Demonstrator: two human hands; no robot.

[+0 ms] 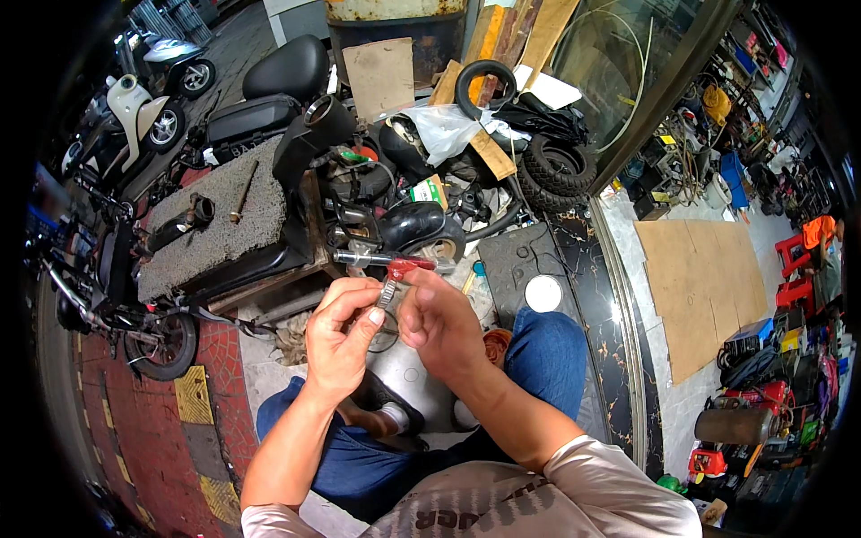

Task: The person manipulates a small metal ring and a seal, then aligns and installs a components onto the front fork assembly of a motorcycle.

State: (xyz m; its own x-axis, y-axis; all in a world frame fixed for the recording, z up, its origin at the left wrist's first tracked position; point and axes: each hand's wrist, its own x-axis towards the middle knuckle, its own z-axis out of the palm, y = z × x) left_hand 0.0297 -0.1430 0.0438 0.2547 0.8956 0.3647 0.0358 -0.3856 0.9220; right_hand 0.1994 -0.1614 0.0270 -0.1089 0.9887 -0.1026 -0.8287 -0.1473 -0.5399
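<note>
My left hand [343, 332] pinches a slotted metal band [388, 291] between thumb and fingers; the band looks like a hose clamp, with a loop hanging below, partly hidden by the fingers. The band meets a red fitting [404, 269] on a silver tube [363, 256], which lies level in the air. My right hand [438, 332] has its index finger up against the red fitting, with the other fingers curled beneath it; what those curled fingers hold, if anything, is hidden. Just past both hands are a black tyre-like part and assorted loose parts.
A padded seat [212, 242] on a wooden stand bears metal parts at left, among parked scooters [134, 125]. Tyres [556, 179], boards and bags crowd the far side. A white lid [543, 293] is beside my right knee; cardboard [700, 296] and cluttered tools lie rightward.
</note>
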